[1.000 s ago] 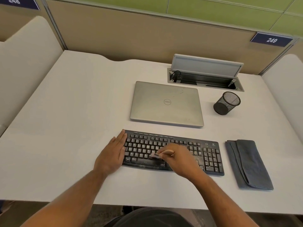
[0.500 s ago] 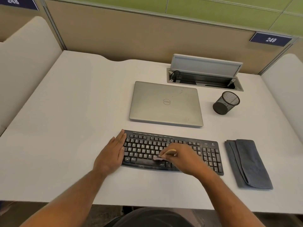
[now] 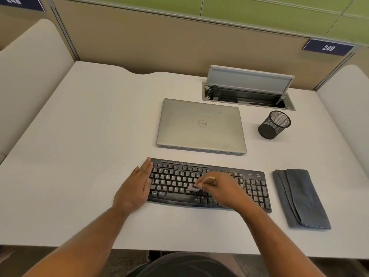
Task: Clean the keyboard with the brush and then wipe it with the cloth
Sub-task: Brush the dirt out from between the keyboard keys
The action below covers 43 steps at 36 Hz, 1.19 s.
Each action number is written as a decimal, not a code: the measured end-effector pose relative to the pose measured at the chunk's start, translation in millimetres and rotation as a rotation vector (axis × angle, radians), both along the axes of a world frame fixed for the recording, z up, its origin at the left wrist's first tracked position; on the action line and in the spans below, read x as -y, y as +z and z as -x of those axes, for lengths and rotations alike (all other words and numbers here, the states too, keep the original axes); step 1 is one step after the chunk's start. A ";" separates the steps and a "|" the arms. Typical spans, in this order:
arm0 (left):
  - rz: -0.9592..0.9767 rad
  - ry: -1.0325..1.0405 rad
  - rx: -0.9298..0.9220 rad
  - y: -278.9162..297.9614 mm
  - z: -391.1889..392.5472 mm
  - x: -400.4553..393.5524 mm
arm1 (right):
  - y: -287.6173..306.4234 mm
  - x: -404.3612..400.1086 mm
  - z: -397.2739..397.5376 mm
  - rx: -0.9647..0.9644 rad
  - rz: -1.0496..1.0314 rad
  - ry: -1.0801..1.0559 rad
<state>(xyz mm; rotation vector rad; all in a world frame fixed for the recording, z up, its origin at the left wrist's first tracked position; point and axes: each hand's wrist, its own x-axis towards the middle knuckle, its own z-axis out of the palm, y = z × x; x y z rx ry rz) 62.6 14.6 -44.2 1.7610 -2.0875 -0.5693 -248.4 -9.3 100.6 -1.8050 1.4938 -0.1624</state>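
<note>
A dusty black keyboard (image 3: pixel 175 180) lies near the front edge of the white desk (image 3: pixel 79 156). My right hand (image 3: pixel 223 188) grips a small brush (image 3: pixel 201 183) with a wooden handle, its bristles down on the keys near the keyboard's middle. My left hand (image 3: pixel 135 186) lies flat with straight fingers against the keyboard's left end. A folded dark grey cloth (image 3: pixel 299 198) rests on the desk just right of the keyboard, untouched.
Behind the keyboard lies a closed silver laptop (image 3: pixel 201 126). A black mesh pen cup (image 3: pixel 274 124) stands at the right rear, with an open cable box (image 3: pixel 247 90) set into the desk behind it. Partition walls enclose the desk.
My right hand has carried the brush a short way to the right and up across the keys. My left hand has stayed at the keyboard's left end.
</note>
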 end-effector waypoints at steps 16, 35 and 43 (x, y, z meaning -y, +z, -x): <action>0.000 0.004 -0.003 4.5 1.4 -0.3 | -4.9 -14.4 -7.4 -0.163 0.069 -0.248; 0.038 -0.016 -0.002 8.2 2.5 -0.6 | -6.8 -28.8 -10.9 -0.156 0.033 -0.368; 0.032 -0.014 0.005 6.4 1.3 -0.3 | -9.3 -36.3 -12.6 -0.118 0.069 -0.393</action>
